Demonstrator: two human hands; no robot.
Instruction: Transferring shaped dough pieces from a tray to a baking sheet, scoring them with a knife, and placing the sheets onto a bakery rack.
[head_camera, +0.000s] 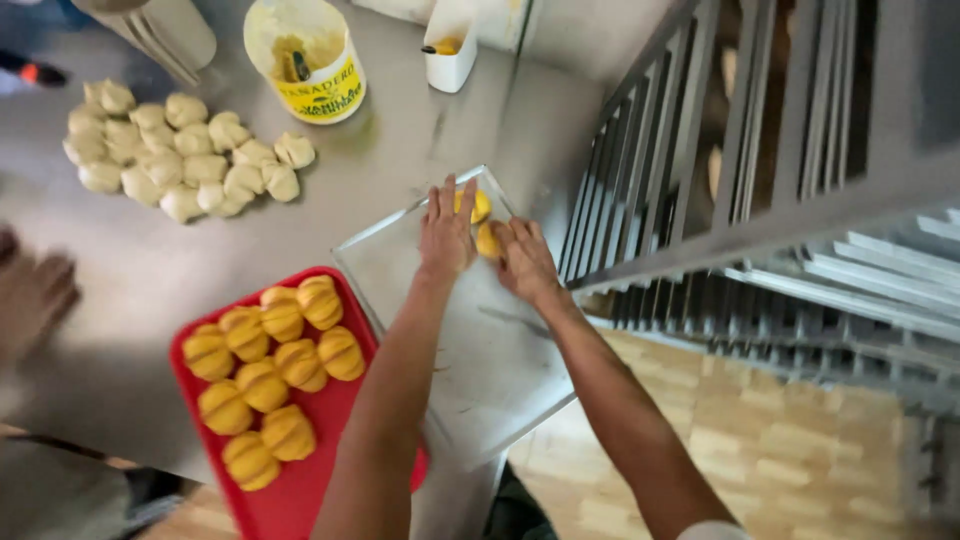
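Two yellow dough pieces (484, 224) were held at the far end of a metal tray (500, 380): one under the left hand's (446, 232) spread fingers, one clasped in the right hand's (524, 260) closed fingers.

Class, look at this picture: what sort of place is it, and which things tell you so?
Probably a bakery kitchen. A steel worktable holds a heap of pale dough pieces, a red tray carries yellow scored rolls, and a tall metal rack stands alongside.

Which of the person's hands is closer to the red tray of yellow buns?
Left. The left hand lies just up-right of the red tray; the right hand is farther right.
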